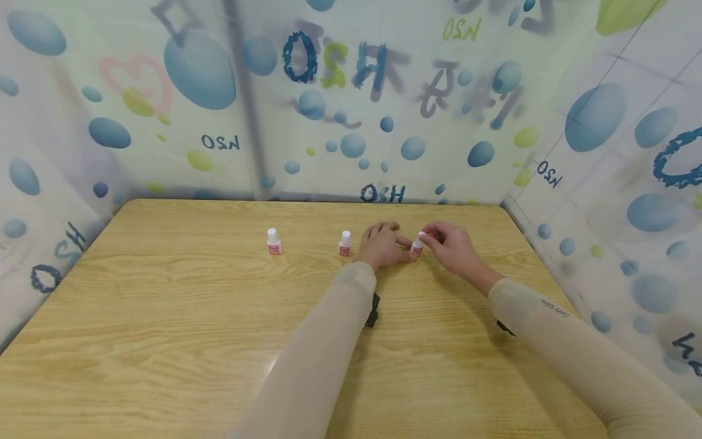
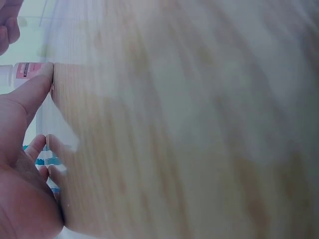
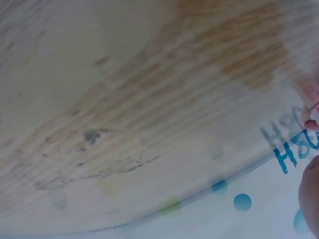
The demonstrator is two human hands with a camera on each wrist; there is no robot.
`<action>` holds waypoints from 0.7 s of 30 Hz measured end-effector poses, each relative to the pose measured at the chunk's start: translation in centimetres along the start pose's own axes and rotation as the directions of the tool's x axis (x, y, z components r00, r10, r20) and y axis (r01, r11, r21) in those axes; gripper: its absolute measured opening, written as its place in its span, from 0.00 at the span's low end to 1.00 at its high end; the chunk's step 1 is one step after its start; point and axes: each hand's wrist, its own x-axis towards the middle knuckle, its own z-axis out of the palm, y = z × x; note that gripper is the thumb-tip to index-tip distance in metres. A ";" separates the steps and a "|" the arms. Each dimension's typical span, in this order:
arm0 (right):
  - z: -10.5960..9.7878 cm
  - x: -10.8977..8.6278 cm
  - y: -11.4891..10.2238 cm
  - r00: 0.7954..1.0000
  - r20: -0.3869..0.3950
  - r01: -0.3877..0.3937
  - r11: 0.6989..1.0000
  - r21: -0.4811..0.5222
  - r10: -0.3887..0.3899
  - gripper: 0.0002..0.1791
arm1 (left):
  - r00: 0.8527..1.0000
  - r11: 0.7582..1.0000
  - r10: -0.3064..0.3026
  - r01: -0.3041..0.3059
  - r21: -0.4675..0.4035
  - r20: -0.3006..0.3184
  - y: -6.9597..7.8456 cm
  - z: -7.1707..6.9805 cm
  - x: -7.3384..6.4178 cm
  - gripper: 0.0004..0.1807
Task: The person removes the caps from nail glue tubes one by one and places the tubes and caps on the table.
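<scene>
A small white bottle [image 1: 417, 250] with a red-and-white label stands slightly tilted between both hands, on the right half of the table. My left hand [image 1: 382, 245] rests low on the table, its thumb and index finger holding the bottle near its base. From above, my right hand [image 1: 452, 247] pinches the white cap. In the left wrist view, a left fingertip lies against the lower part of the bottle [image 2: 29, 71]. Only a sliver of the right hand [image 3: 310, 191] shows in the right wrist view. Two similar bottles stand upright to the left, one in the middle [image 1: 345, 244] and one further left [image 1: 274, 242].
The wooden table [image 1: 192, 317] reaches back to a patterned curtain [image 1: 351, 110] with blue drops and letters. Another patterned wall [image 1: 620, 201] rises along the right edge. Dark devices hang under both wrists, the left one [image 1: 373, 311] showing more.
</scene>
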 end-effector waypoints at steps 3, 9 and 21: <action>0.0 0.0 0.1 1.000 0.007 0.004 1.000 0.007 -0.004 0.10 | 1.000 1.000 -0.005 0.005 -0.001 0.004 0.0 0.0 0.0 0.24; 0.0 0.1 0.3 1.000 0.021 0.013 1.000 0.005 -0.013 0.08 | 1.000 1.000 -0.006 0.006 0.003 0.009 0.1 -0.1 0.0 0.24; -0.2 -0.1 0.2 0.999 0.033 -0.006 1.000 0.019 0.006 0.13 | 1.000 1.000 0.002 -0.003 0.016 0.016 -0.1 0.1 0.1 0.24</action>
